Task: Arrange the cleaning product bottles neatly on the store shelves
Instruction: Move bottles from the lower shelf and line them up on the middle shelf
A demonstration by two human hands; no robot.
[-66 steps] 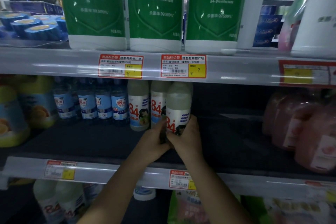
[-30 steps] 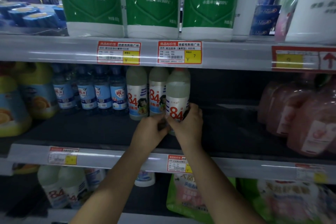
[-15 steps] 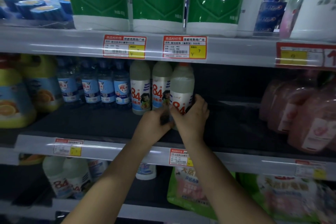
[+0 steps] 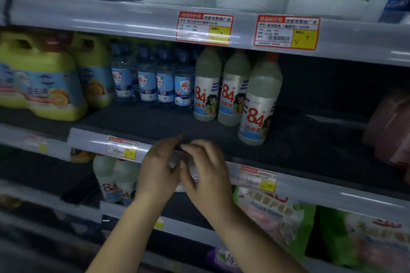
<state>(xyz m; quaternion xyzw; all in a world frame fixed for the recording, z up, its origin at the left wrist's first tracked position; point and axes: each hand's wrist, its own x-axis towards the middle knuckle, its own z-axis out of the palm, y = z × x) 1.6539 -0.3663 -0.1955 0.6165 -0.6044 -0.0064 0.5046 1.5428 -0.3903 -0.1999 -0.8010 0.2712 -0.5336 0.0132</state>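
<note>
Middle shelf point(image 4: 155, 122): dark deck, carrying three white "84" disinfectant bottles in a short row, with bare deck showing to their right.
Front 84 bottle point(image 4: 258, 104): standing upright and free of both hands, sitting nearer the shelf edge than its two neighbours, label facing out.
Second 84 bottle point(image 4: 234, 93): standing just left of and behind the front one, looking close to touching it.
Third 84 bottle point(image 4: 206, 88): standing beside the second, next to a cluster of small blue-labelled bottles point(image 4: 164, 80).
Left hand point(image 4: 158, 170): hanging in front of the shelf's price rail, fingers loosely bent and pointing upward; nothing is showing inside them.
Right hand point(image 4: 205, 173): hanging just beside the left, fingers loosely curled. Something pale is showing between the two hands, but blur is making it impossible to tell whether it is being held or is stock behind them.
Lower shelf stock point(image 4: 115, 180): more 84 bottles standing below and left of the hands.
Yellow jugs point(image 4: 48, 86): sitting at the far left of the middle shelf.
Risk, row alignment: the front bottle is breaking the line; left so, the row is likely reading as untidy.
Risk, knock-over: a reach past the front bottle is likely tipping it into its neighbours, since the bottles are tall and narrow.
Risk, edge: pulling it further forward could be sending it off the shelf lip.
</note>
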